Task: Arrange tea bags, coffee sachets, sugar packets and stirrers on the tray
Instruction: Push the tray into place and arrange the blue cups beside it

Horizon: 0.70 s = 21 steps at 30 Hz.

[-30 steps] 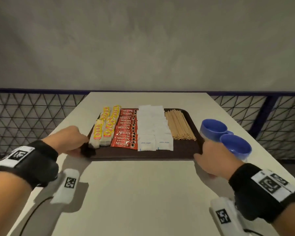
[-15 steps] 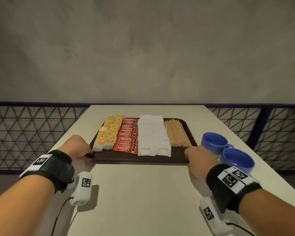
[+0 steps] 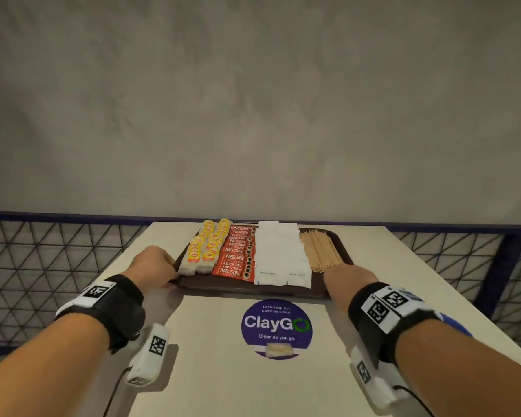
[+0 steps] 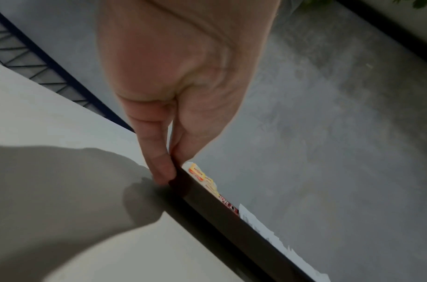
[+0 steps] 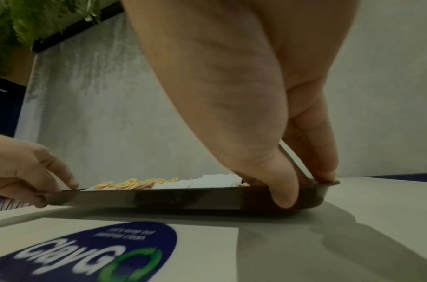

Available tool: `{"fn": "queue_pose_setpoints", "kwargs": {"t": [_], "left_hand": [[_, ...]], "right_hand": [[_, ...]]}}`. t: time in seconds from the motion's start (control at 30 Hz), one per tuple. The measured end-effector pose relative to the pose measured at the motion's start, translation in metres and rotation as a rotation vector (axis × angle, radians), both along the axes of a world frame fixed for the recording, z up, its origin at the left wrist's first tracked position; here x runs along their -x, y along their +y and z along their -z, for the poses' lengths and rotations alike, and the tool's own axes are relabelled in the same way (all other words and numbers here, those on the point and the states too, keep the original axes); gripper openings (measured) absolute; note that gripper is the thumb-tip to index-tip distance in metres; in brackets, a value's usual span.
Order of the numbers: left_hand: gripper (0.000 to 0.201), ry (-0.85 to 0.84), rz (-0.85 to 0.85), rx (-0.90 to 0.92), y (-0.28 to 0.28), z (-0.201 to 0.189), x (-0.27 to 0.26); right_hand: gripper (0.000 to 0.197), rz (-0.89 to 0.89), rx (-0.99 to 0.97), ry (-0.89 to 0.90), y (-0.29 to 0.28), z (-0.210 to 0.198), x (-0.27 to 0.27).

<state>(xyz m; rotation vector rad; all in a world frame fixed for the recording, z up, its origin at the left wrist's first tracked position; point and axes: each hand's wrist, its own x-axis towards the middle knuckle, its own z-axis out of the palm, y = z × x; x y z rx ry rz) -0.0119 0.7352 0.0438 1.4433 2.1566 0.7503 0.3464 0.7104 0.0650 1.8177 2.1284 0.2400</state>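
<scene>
Left hand point(image 3: 152, 267) pinches the near-left rim of the tray point(image 3: 223, 286); right hand point(image 3: 350, 276) grips its near-right rim

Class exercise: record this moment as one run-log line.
left hand: grips tray corner | right hand: grips tray | contents: sorted rows

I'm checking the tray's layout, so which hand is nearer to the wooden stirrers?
Right. The right hand grips the tray rim right beside the wooden stirrers; the left hand pinches the opposite end, by the tea bags.
</scene>
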Motion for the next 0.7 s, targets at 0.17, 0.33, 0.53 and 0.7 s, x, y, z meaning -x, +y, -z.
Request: {"fn": "queue_pose_setpoints", "kwargs": {"t": [0.17,0.33,0.53,0.7], "left_hand": [[0.014,0.059,0.045,-0.009,0.028,0.002,-0.009],[0.020,0.446,0.262,0.078,0.023,-0.001,-0.030],[0.026,0.600,0.544,0.075,0.007,-0.002,-0.054],[0.034,0.680,0.573,0.091,0.006,-0.004,-0.058]], "right_hand": [[0.031,0.011,-0.002,0.036,0.039,0.005,-0.007],[0.028,0.027,-0.010,0.067,0.051,0.011,-0.011],[0.032,0.011,-0.011,0.046,0.048,0.008,-0.014],[0.032,0.014,-0.005,0.053,0.048,0.007,-0.011]]}}
